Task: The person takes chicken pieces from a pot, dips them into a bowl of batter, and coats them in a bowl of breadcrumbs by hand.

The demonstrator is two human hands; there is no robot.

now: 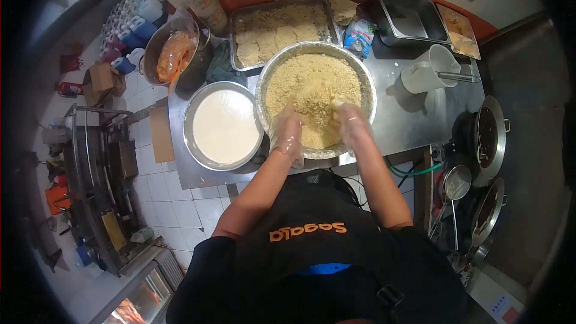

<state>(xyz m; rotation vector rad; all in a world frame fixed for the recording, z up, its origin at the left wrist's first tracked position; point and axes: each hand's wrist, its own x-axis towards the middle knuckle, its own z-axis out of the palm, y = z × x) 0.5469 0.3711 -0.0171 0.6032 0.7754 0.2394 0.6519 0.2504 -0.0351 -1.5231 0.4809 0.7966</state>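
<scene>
A large round metal bowl (262, 72) full of pale yellow crumbs (312, 72) stands in front of me at the table's near edge. Both my hands wear clear plastic gloves and are inside its near half. My left hand (288, 127) is at the left, a finger stretched out over the crumbs, the others partly hidden. At the right, my right hand (354, 121) has its fingers curled in, with a small pale lump at their tips that I cannot make out. Between the hands the crumbs look loose and blurred. A bowl of creamy white batter (223, 126) sits just left.
Behind the bowl lies a rectangular tray (234, 30) of crumbs, beside a blue-and-white bag (360, 37). A white pitcher (429, 71) and a deep steel pan (414, 15) stand right. Dark woks (491, 138) and a strainer (458, 182) are at far right. A pot (148, 60) holds an orange-filled bag.
</scene>
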